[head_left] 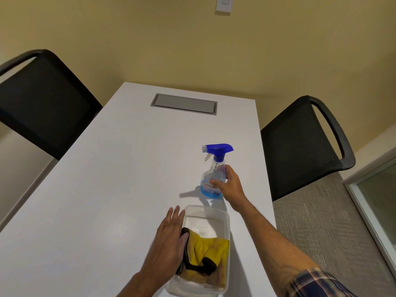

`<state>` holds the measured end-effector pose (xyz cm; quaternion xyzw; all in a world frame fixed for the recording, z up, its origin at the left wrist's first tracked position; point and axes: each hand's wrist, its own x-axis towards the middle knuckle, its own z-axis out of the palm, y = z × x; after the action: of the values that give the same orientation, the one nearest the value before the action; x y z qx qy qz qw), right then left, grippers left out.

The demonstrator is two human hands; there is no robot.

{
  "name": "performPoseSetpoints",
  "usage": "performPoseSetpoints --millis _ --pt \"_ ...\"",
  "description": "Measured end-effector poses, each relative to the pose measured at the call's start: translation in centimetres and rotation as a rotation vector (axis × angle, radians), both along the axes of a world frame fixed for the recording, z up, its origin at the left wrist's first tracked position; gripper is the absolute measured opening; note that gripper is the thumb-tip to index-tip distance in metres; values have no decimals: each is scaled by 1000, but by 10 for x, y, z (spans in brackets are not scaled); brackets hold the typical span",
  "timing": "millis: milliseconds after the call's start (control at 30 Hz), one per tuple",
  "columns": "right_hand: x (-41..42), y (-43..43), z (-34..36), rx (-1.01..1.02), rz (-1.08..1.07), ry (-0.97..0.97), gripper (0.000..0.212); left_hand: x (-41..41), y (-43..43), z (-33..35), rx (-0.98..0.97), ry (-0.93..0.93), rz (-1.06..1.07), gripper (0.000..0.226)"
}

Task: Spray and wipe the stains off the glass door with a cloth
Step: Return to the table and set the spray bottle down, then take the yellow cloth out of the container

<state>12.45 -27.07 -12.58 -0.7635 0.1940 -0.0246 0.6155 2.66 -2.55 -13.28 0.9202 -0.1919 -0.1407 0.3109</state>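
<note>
Lighting is even, warm and indoor, moderately bright. The white table (107,189) shows soft glare left of the spray bottle (213,174), whose shadow falls short and leftward (source apparently above right). Focus is acceptable centrally. Wide-angle distortion bows the chairs (42,99) and wall lines far from the bottle.

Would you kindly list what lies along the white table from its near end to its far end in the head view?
Clear plastic container holding the yellow cloth → spray bottle gripped by the right hand → grey cable hatch set into the tabletop.
</note>
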Motion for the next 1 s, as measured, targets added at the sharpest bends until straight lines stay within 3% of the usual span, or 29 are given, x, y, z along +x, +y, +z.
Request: performPoseSetpoints --millis 267,567,667,733,833,1000 --pt "3 -5 -2 -28 27 -24 45 -4 5 -17 -23 -20 -94 63" --pt "-17 -7 4 -164 -18 90 75 -11 14 -28 33 -42 -140 104" --pt "-52 6 17 -236 -265 22 59 -16 14 -31 60 -46 -135 114" --pt "-83 20 22 -268 -320 -42 41 -20 15 -33 69 -45 -131 118" --pt "-119 39 19 -336 -144 35 29 -21 16 -36 95 -48 -139 122" --pt "-140 53 5 -574 241 244 46 -21 17 -39 104 -59 -143 123"
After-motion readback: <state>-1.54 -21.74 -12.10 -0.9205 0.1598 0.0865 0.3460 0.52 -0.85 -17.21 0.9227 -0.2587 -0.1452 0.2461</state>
